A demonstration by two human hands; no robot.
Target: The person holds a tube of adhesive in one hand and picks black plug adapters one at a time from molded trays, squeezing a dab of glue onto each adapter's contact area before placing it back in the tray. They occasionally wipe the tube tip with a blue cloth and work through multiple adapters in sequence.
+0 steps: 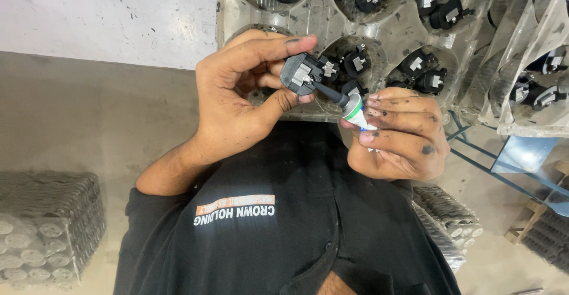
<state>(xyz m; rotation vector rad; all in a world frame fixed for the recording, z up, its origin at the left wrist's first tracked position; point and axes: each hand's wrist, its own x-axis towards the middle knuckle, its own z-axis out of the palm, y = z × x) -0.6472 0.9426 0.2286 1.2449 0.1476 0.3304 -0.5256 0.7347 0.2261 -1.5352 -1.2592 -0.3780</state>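
Two hands meet in the middle of the head view, and we see each closed on its own piece. Our left hand has its grip clamped on a small black plastic socket, thumb under it and forefinger over the top, so the part sits raised in front of the chest with its metal contacts turned toward us. Our right hand has its grip wrapped around a small white tube with a green band, whose dark nozzle touches the face of the socket. We judge the socket light and stiff, a hard moulded shell that will not give under pressure; its round body offers the safe hold, while the thin metal contacts look easy to bend and are better left untouched. The tube we judge soft-walled and light, likely to yield if squeezed, so a hold low on its body, away from the nozzle, gives steadier aim. Dark smudges on the fingers suggest grease, which could make both pieces slippery. Behind the hands a clear plastic tray with round pockets holds many more black sockets in pairs, and further such trays lean at the right. Bundles of wrapped grey cylinders lie on the floor at lower left.
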